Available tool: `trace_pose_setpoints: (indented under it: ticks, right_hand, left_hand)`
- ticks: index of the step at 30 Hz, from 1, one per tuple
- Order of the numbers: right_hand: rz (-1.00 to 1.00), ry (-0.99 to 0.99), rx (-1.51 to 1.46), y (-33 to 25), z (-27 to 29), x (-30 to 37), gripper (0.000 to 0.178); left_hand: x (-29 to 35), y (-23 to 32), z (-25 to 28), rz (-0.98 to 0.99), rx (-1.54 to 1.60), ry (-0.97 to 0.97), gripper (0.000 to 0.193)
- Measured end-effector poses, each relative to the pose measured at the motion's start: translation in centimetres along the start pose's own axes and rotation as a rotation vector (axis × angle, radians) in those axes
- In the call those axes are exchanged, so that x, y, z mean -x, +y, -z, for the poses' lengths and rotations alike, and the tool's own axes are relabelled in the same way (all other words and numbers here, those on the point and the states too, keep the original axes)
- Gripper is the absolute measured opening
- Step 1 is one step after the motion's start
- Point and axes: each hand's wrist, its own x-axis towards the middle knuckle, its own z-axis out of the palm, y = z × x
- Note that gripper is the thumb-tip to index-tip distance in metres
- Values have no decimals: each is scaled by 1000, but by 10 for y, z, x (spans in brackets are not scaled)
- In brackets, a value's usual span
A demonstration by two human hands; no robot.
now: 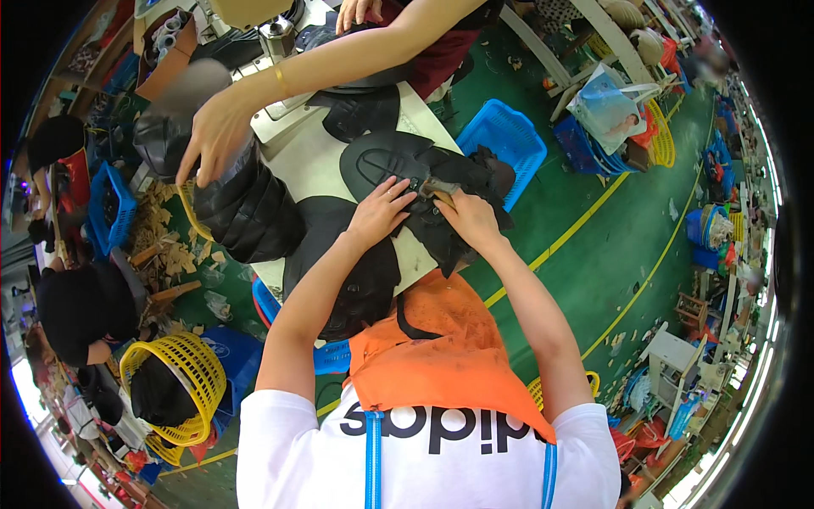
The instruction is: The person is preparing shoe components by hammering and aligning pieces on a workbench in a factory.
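Working the black piece (371,159) under the spread fingers of the left hand (377,214), seemingly tapping with the hammer-like tool (437,187) gripped in the right hand (471,220) just beside, probably needing left fingertips kept clear.

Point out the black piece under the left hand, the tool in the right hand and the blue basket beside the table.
Black piece (383,159): head view, on its outlined left part.
Tool (437,187): head view, on its exposed end.
Blue basket (529,142): head view, on its inner wall.
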Motion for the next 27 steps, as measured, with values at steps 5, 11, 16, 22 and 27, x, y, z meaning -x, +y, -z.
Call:
trace_pose_setpoints:
  ticks: [5,11,16,22,27]
  right_hand:
    - [39,-77,126,-3,3,-16,32]
    - [-90,-99,158,-17,-1,-16,30]
    - [-221,-85,205,-40,-12,-13,29]
    - [-105,-83,153,-21,-4,-28,28]
    - [-16,-82,38,10,11,-33,30]
  left_hand:
    - [2,8,-8,42,20,92,38]
    - [2,20,-17,112,81,193,31]
    - [-2,21,-23,136,90,242,28]
    - [-8,-3,-23,63,82,192,33]
    - [-37,-10,-3,178,241,167,44]
